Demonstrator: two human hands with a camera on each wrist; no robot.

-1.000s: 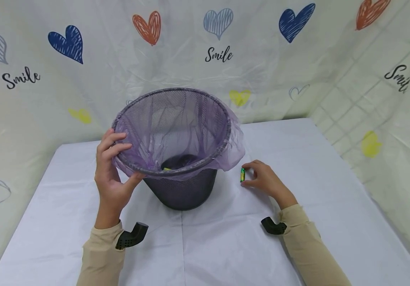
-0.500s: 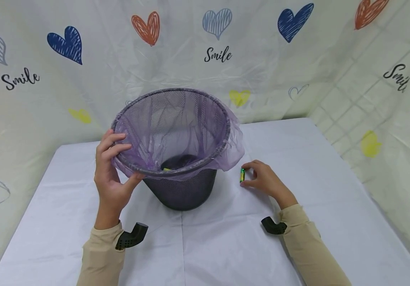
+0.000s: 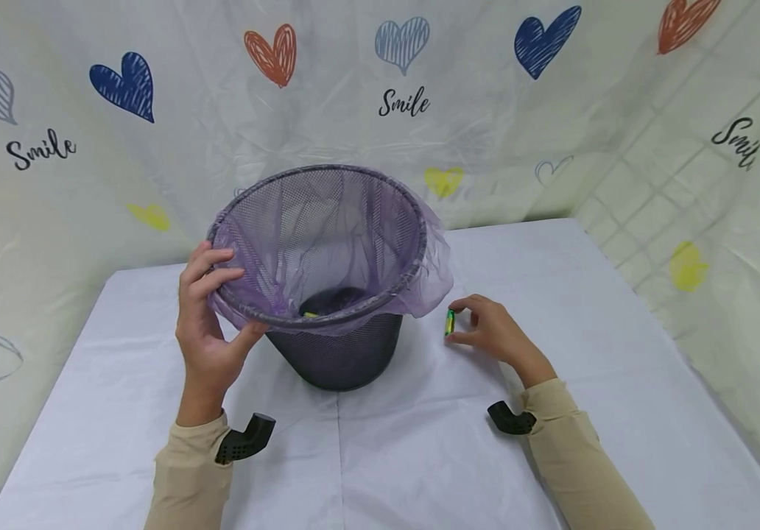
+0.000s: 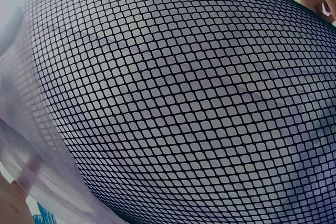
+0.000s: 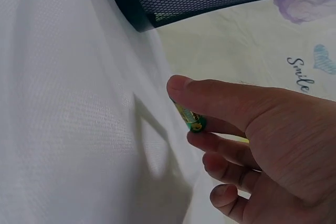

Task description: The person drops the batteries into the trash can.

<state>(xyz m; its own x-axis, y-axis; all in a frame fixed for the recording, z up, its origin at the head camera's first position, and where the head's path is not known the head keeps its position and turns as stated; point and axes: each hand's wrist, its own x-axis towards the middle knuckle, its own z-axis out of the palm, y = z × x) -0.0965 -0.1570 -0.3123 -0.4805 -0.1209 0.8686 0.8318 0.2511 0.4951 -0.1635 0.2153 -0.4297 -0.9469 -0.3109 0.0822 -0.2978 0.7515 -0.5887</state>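
A black mesh wastebasket (image 3: pixel 336 361) stands tilted toward me, lined with a thin purple plastic bag (image 3: pixel 429 269) folded over its rim. My left hand (image 3: pixel 208 331) grips the rim at the left, fingers over the inside and thumb at the front. In the left wrist view the mesh (image 4: pixel 178 98) fills most of the picture. Right of the basket, my right hand (image 3: pixel 495 331) pinches a small green-and-yellow battery (image 3: pixel 449 323) between thumb and fingertips, close over the table. The right wrist view shows the battery (image 5: pixel 190 118) under the thumb, partly hidden by it.
Inside the basket, near the bottom, a small yellow piece (image 3: pixel 310 314) shows over the front rim. A white cloth covers the table (image 3: pixel 413 471). Behind it hangs a pale curtain (image 3: pixel 333 110) printed with hearts. Black curved mounts (image 3: pixel 245 439) sit on both wrists.
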